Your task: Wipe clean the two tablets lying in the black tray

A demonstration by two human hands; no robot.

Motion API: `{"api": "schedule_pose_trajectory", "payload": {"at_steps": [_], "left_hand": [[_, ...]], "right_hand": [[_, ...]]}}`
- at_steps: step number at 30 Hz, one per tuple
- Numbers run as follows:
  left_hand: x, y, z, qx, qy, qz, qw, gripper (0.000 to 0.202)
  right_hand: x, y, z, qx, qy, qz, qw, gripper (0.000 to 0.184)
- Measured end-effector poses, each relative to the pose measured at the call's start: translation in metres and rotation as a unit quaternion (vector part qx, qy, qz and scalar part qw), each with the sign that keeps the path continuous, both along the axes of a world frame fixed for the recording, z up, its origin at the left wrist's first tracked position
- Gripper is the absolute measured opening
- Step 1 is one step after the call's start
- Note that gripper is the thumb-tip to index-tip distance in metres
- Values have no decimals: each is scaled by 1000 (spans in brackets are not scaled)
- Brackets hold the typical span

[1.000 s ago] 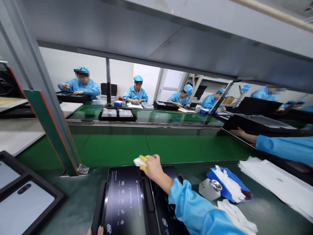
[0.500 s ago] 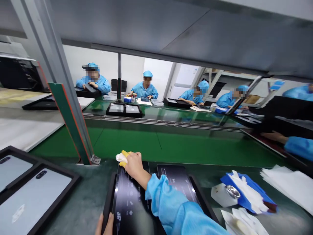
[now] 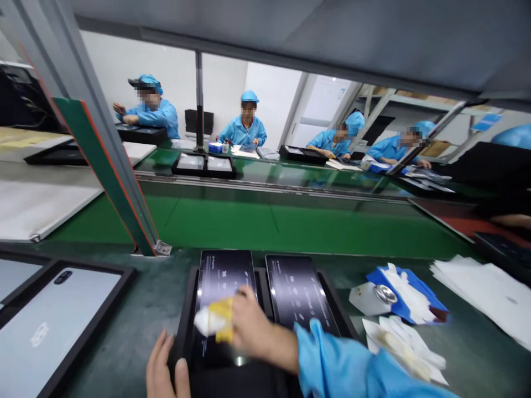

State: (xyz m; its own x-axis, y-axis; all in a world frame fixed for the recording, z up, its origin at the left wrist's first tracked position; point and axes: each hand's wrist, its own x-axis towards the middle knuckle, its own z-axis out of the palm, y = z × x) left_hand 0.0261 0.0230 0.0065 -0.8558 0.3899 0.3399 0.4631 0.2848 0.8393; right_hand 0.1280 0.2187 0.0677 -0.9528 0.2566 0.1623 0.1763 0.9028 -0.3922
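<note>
A: Any writing you can read on those dark panels?

B: On the left tablet (image 3: 222,290) and the right tablet (image 3: 297,290) there are white icons and a figure that looks like "16"; the rest is too small to make out. Both lie side by side in a black tray (image 3: 185,326).

A: And the surroundings?

B: A dull green bench (image 3: 145,309) in the near ground, a bright green conveyor belt (image 3: 257,224) beyond it, and on the far side a row of people in blue coats and caps. A slanted metal post (image 3: 103,149) stands at the left, with another framed tray (image 3: 53,320) near left. To the right lie a blue holder of wipes (image 3: 404,290) and a stack of white sheets (image 3: 485,296).

A: Where is the cloth?

B: The white-and-yellow cloth (image 3: 215,323) lies on the left tablet's near half, pinched in the curled fingers of the right hand (image 3: 253,331). The left hand (image 3: 164,370) rests on the tray's near left edge, fingers loosely spread, gripping nothing that I can see.
</note>
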Motion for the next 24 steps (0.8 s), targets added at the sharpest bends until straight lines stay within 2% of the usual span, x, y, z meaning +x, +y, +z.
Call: {"api": "schedule_pose_trajectory", "payload": {"at_steps": [2, 3, 4, 6, 8, 11, 13, 16, 18, 19, 20, 21, 22, 24], "left_hand": [[-4, -6, 6, -37, -17, -32, 999, 48], [-8, -8, 7, -55, -20, -45, 997, 49], [-11, -10, 7, -69, -18, -54, 996, 50], [-15, -12, 9, -81, -13, -65, 994, 50], [-16, -11, 15, -75, -11, -66, 995, 53], [-11, -7, 29, -61, -18, -60, 996, 57], [-8, -5, 37, -60, -19, -58, 996, 58], [-11, -3, 37, -56, -7, -60, 997, 61], [-16, -4, 30, -58, 12, -63, 996, 62], [-19, -5, 25, -63, 24, -66, 996, 63], [-22, -6, 19, -69, 34, -69, 995, 63], [-24, -8, 14, -70, 41, -71, 994, 63], [-26, -8, 10, -69, 46, -68, 994, 62], [-26, -7, 7, -44, 51, -49, 997, 56]], "right_hand": [[-13, 42, 33, 31, -30, -116, 992, 46], [-18, 59, 44, 42, -37, -167, 984, 49], [-22, 71, 50, 48, -39, -206, 977, 50], [-19, 73, 48, 51, -28, -234, 970, 54], [-2, 48, 33, 39, -8, -195, 980, 55], [41, -14, 3, 0, 22, -106, 994, 54], [69, -52, -13, -44, 41, -81, 995, 52], [93, -85, -20, -129, 50, -64, 988, 44], [95, -89, -12, -203, 67, -84, 973, 43], [94, -86, -5, -259, 87, -114, 955, 48], [93, -81, 4, -334, 114, -156, 923, 55], [92, -73, 14, -421, 147, -202, 872, 61], [92, -64, 24, -511, 178, -243, 805, 65], [96, -46, 42, -671, 217, -284, 650, 63]]}}
